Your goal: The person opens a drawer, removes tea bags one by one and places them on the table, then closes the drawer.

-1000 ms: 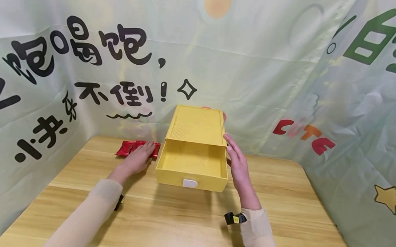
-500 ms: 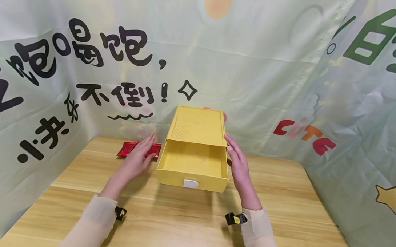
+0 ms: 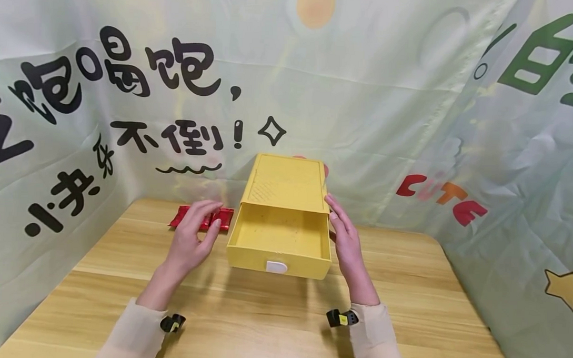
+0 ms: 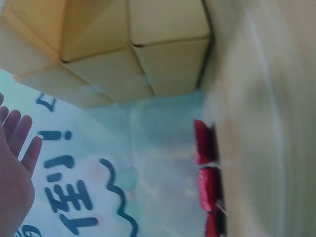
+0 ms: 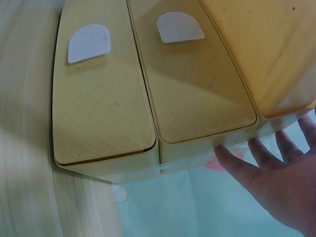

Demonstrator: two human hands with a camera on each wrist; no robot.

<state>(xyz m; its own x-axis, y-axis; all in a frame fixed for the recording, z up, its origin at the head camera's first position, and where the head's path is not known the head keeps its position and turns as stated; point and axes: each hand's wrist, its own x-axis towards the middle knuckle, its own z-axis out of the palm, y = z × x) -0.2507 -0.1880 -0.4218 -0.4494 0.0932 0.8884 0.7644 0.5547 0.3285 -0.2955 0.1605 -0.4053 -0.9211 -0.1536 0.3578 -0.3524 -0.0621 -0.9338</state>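
Observation:
A yellow drawer unit (image 3: pixel 288 181) stands on the table, with its top drawer (image 3: pixel 250 258) pulled out and the inside showing. In the right wrist view, two lower drawers (image 5: pixel 197 94) with white tabs are pushed in. My right hand (image 3: pixel 346 244) rests its extended fingertips on the unit's right side. My left hand (image 3: pixel 186 249) holds nothing; it is raised left of the drawer, fingers relaxed and thumb apart. Behind it, shiny red packets (image 3: pixel 225 219) lie in a row on the table, partly hidden by that hand in the head view.
The wooden table (image 3: pixel 405 304) has rounded corners. A printed cloth (image 3: pixel 373 124) hangs behind it and along both sides, close to its edges. Dark straps with small black devices are on both wrists.
My left hand has lifted off the red packets and drawn back toward me, its fingers bending slightly. The right hand, the drawer unit and the packets have stayed in place.

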